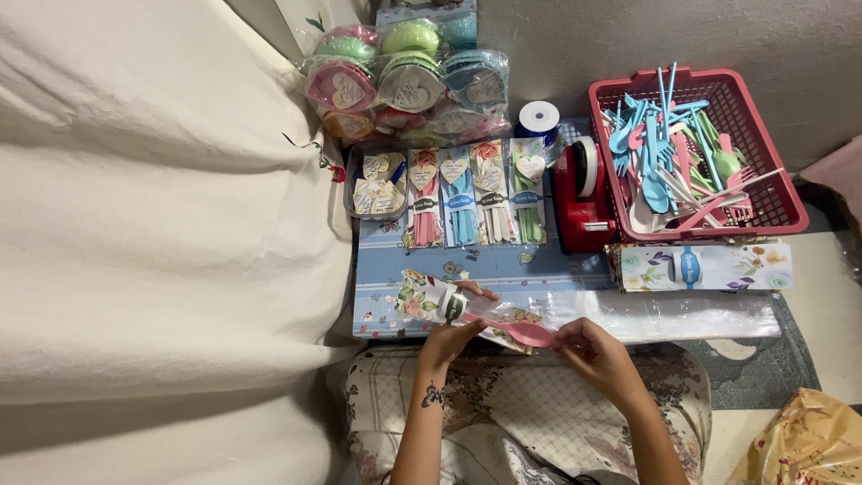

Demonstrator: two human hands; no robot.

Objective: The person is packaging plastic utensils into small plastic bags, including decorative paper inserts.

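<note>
Seen from above, over a lap covered in patterned cloth (539, 404). Left hand (446, 339) closed around the floral cardboard sleeve (426, 301) at its banded middle, thumb and fingers pinching it just above the knees. Right hand (593, 348) a short way to the right, fingertips pinched on the round end of the pink plastic spoon (525, 330), whose other end runs leftward into the sleeve, inside a clear crinkled wrapper. Sleeve and spoon thus held between both hands, slightly tilted, low end toward the right hand, in front of the near edge of the blue patterned board (503, 269). On that board, farther off, a row of finished cutlery packs (476, 193) standing side by side, with a small clear box of heart-shaped tags (377, 189) to their left. Behind those, a heap of wrapped pastel bowls (404, 81). Beside the packs, a red tape dispenser (582, 193) and a blue ribbon spool (539, 119). To the right, a red basket (772, 202) full of loose pastel spoons and forks, with flat floral sleeves (700, 267) stacked just before it. White fabric (153, 224) filling the whole left side.
</note>
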